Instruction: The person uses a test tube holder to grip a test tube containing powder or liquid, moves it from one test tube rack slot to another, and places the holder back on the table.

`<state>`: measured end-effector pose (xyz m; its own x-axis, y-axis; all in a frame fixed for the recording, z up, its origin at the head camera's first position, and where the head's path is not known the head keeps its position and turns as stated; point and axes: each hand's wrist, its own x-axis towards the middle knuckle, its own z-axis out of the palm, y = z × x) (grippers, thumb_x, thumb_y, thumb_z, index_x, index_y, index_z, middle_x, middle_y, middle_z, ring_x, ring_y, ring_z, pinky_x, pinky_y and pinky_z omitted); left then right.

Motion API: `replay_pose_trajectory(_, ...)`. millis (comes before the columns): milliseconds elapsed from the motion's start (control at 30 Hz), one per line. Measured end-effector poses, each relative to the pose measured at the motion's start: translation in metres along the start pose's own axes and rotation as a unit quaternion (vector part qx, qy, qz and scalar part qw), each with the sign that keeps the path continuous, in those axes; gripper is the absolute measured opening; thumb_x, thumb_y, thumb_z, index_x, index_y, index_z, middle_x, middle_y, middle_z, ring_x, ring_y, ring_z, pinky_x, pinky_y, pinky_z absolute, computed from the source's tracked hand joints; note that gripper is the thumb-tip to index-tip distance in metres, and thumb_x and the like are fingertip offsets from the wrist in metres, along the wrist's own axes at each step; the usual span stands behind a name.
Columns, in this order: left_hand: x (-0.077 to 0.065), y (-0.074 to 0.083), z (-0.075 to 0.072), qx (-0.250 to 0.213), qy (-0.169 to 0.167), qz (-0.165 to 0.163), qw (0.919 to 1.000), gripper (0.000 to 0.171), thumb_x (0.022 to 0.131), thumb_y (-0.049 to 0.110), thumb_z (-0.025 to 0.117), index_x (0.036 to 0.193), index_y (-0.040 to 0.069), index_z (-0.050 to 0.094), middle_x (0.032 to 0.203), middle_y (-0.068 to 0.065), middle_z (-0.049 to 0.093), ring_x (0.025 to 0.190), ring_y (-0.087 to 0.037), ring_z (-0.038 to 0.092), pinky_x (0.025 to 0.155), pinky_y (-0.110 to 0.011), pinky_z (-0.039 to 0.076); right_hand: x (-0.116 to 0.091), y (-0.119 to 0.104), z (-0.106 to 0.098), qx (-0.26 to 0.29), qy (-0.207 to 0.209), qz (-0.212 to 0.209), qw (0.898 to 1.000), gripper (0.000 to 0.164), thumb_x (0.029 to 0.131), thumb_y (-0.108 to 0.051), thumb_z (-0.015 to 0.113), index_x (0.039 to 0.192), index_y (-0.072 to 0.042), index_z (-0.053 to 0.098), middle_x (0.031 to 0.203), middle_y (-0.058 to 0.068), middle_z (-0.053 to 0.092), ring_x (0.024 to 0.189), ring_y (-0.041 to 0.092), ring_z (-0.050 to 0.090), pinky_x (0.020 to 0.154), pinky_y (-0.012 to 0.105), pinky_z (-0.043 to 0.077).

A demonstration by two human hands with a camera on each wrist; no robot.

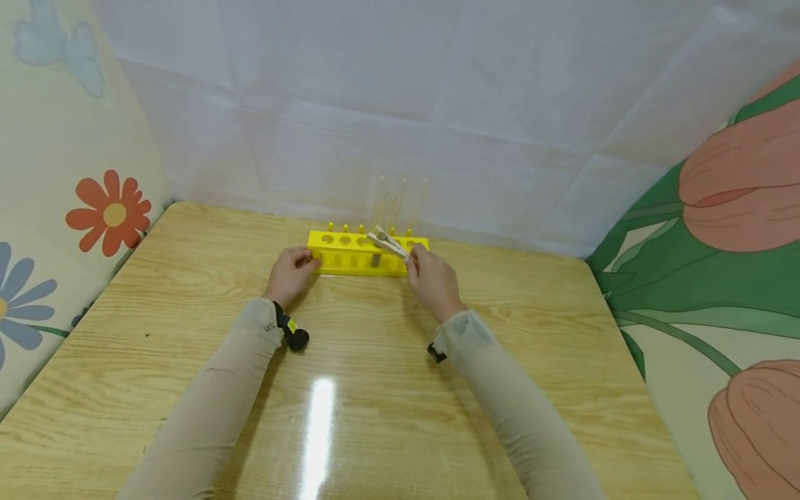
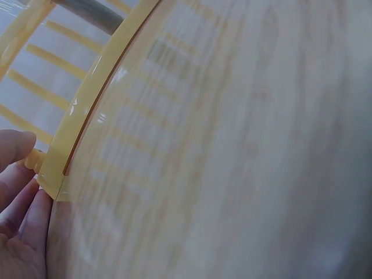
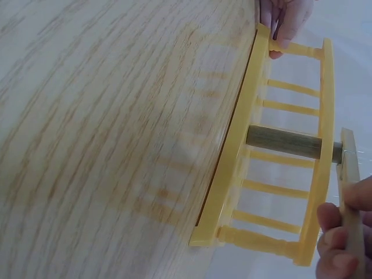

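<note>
A yellow test tube rack [image 1: 325, 247] stands upright at the back of the table. At its left end, my left hand [image 1: 292, 276] grips the end post, thumb and fingers around it in the left wrist view. My right hand [image 1: 435, 281] holds a wooden test tube clamp [image 1: 389, 244] just above the rack's right half. The clamp's far end is at a test tube [image 3: 283, 142] with grey-brown contents, which stands in a rack hole. Its clear upper part is faint in the head view. The right palm is hidden.
Clear test tubes [image 1: 425, 198] stand upside down along the rack's back row, where yellow pegs [image 1: 346, 228] also stick up. A white cloth [image 1: 337, 125] hangs close behind. The wood-grain table [image 1: 375, 389] stretches in front, between flower-patterned side panels [image 1: 719, 292].
</note>
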<state>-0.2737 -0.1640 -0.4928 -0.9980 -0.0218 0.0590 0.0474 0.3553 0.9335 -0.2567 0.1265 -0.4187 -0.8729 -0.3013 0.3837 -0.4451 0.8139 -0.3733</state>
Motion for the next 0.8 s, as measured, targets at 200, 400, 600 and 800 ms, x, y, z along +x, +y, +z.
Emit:
replay_pose_trajectory(200, 0.001, 0.001, -0.001, 0.005, 0.001, -0.004, 1.0000, 0.036, 0.102, 0.012, 0.061, 0.126, -0.014, 0.062, 0.138, -0.031, 0.045, 0.127, -0.041, 0.046, 0.110, -0.050, 0.041, 0.000, -0.001, -0.002, 0.002, -0.002, 0.008, 1.000, 0.014, 0.103, -0.015, 0.060, 0.097, -0.003, 0.062, 0.071, 0.006, 0.059, 0.053, 0.017, 0.046, 0.047, 0.031, 0.039)
replay_pose_trajectory(400, 0.001, 0.000, -0.002, 0.011, 0.006, 0.004, 0.9999, 0.033, 0.102, 0.013, 0.062, 0.122, -0.013, 0.064, 0.131, -0.030, 0.048, 0.120, -0.038, 0.047, 0.107, -0.050, 0.042, 0.001, -0.004, -0.004, 0.005, -0.001, 0.012, 1.000, 0.014, 0.103, -0.015, 0.061, 0.097, -0.003, 0.063, 0.072, 0.007, 0.061, 0.054, 0.017, 0.047, 0.047, 0.030, 0.040)
replay_pose_trajectory(600, -0.001, -0.003, -0.001, 0.013, 0.006, 0.014, 0.9998, 0.029, 0.102, 0.012, 0.060, 0.118, -0.013, 0.065, 0.124, -0.028, 0.050, 0.109, -0.033, 0.048, 0.099, -0.046, 0.044, 0.000, -0.006, -0.007, 0.009, -0.007, 0.004, 1.000, 0.014, 0.103, -0.014, 0.061, 0.098, -0.002, 0.064, 0.074, 0.008, 0.063, 0.054, 0.017, 0.048, 0.048, 0.030, 0.041)
replay_pose_trajectory(800, -0.001, -0.004, -0.001, 0.008, -0.002, 0.015, 0.9998, 0.035, 0.103, 0.014, 0.060, 0.125, -0.012, 0.063, 0.132, -0.031, 0.048, 0.118, -0.038, 0.049, 0.106, -0.051, 0.043, 0.001, -0.004, -0.011, -0.002, -0.005, -0.002, 1.000, 0.015, 0.103, -0.015, 0.061, 0.101, -0.001, 0.066, 0.077, 0.009, 0.065, 0.055, 0.017, 0.049, 0.048, 0.031, 0.042)
